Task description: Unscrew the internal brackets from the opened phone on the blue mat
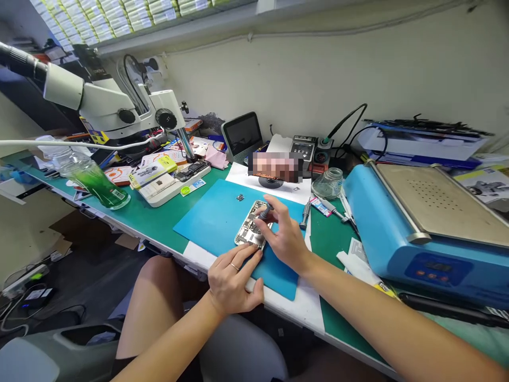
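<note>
An opened phone (247, 227) lies on a blue mat (210, 212), its inner boards and metal parts exposed. My right hand (284, 233) pinches a small grey screwdriver (265, 212) that stands tilted over the upper part of the phone; its tip is hidden. Resting on the phone's near end are the fingertips of my left hand (237, 278), fingers stretched out, a ring on one of them. A second screwdriver (305, 215) lies at the mat's right edge. Left of the phone's far end is a small dark part (239, 198).
A blue machine with a metal plate (397, 233) stands at the right. A glass jar (328, 184) and a phone on a stand (274, 167) sit behind the mat. A microscope (115, 106) reaches over the left side, near a green drink bottle (95, 183) and several boxes.
</note>
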A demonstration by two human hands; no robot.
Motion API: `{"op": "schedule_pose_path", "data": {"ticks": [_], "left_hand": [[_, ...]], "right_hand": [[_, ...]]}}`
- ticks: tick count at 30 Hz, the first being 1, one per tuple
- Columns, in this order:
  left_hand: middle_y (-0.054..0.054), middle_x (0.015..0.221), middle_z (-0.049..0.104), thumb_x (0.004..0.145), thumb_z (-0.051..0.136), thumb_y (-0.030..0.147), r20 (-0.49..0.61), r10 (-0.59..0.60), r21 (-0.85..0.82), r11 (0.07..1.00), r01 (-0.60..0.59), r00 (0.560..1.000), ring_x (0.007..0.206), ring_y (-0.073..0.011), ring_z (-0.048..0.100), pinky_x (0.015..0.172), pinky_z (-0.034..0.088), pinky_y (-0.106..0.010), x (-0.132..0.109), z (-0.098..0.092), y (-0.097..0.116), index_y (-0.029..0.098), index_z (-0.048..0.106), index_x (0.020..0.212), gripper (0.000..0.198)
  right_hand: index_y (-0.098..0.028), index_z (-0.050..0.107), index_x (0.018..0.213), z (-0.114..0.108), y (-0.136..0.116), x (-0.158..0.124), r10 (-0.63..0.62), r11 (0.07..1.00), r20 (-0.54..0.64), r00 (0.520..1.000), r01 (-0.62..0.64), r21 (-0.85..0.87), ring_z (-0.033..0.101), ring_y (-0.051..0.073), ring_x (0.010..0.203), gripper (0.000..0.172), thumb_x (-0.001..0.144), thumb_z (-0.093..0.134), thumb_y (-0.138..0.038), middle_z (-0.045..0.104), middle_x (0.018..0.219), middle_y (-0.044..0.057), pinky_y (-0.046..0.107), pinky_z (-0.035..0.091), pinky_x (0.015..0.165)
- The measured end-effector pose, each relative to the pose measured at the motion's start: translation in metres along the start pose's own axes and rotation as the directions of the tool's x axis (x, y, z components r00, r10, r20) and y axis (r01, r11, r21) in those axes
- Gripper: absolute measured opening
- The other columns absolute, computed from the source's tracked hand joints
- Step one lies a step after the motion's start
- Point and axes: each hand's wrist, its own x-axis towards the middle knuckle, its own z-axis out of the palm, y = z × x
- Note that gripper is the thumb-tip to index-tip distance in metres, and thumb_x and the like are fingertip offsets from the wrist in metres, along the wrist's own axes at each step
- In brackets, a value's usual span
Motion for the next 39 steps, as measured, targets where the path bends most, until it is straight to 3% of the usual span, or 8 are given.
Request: {"op": "schedule_pose_path", "data": {"ticks": [4, 11, 17, 27, 36, 39], "left_hand": [[-0.007, 0.112, 0.080, 0.086, 0.055, 0.029, -0.035, 0.012, 0.011, 1.000, -0.011, 0.999, 0.104, -0.0265, 0.077, 0.085, 0.060, -0.037, 0.000, 0.002, 0.001, 0.017, 0.076, 0.116, 0.038], [-0.005, 0.114, 0.080, 0.083, 0.056, 0.030, -0.026, 0.020, 0.044, 0.999, -0.019, 0.999, 0.106, -0.0257, 0.076, 0.089, 0.060, -0.035, -0.004, 0.002, -0.002, 0.020, 0.077, 0.118, 0.042], [-0.005, 0.116, 0.080, 0.084, 0.056, 0.031, 0.004, 0.014, 0.048, 0.999, -0.014, 1.000, 0.108, -0.0256, 0.076, 0.087, 0.059, -0.034, -0.009, 0.003, -0.006, 0.021, 0.077, 0.119, 0.042], [-0.007, 0.115, 0.079, 0.085, 0.054, 0.028, 0.006, -0.011, 0.019, 1.000, 0.011, 1.000, 0.106, -0.0271, 0.076, 0.088, 0.059, -0.038, 0.001, -0.001, 0.002, 0.019, 0.075, 0.119, 0.040], [-0.007, 0.121, 0.076, 0.092, 0.056, 0.027, 0.154, -0.088, -0.042, 0.995, 0.095, 0.984, 0.113, -0.0261, 0.071, 0.094, 0.057, -0.038, 0.010, -0.012, 0.002, 0.018, 0.073, 0.121, 0.034], [-0.009, 0.118, 0.076, 0.094, 0.057, 0.029, 0.253, 0.025, -0.130, 0.992, 0.009, 0.967, 0.109, -0.0263, 0.071, 0.088, 0.059, -0.039, 0.022, -0.019, -0.011, 0.017, 0.072, 0.120, 0.032]], "right_hand": [[-0.019, 0.061, 0.133, 0.000, 0.000, -0.001, -0.041, 0.999, 0.018, 0.999, 0.041, -0.008, 0.072, 0.018, 0.089, 0.035, 0.104, 0.059, -0.039, 0.072, 0.112, 0.007, 0.038, 0.063, 0.081], [-0.032, 0.041, 0.151, -0.001, 0.000, 0.004, 0.081, 0.996, -0.062, 0.995, -0.079, 0.027, 0.071, 0.020, 0.085, 0.052, 0.102, 0.059, -0.029, 0.073, 0.104, 0.003, 0.039, 0.063, 0.083], [-0.032, 0.042, 0.148, -0.001, -0.004, 0.007, 0.137, 0.989, -0.047, 0.989, -0.134, 0.053, 0.069, 0.020, 0.084, 0.052, 0.100, 0.060, -0.026, 0.071, 0.100, 0.003, 0.038, 0.062, 0.080], [-0.031, 0.042, 0.150, -0.005, -0.003, 0.005, 0.119, 0.993, -0.065, 0.991, -0.119, 0.009, 0.071, 0.019, 0.083, 0.053, 0.100, 0.060, -0.028, 0.072, 0.100, 0.003, 0.039, 0.063, 0.083], [-0.034, 0.042, 0.150, -0.011, 0.001, 0.002, 0.200, 0.980, -0.167, 0.965, -0.197, 0.036, 0.074, 0.018, 0.087, 0.056, 0.099, 0.064, -0.025, 0.073, 0.101, 0.002, 0.036, 0.065, 0.081], [-0.034, 0.043, 0.148, -0.013, 0.001, 0.003, 0.226, 0.974, -0.240, 0.944, -0.225, 0.032, 0.073, 0.019, 0.088, 0.057, 0.098, 0.067, -0.024, 0.072, 0.102, 0.002, 0.038, 0.065, 0.082]]}}
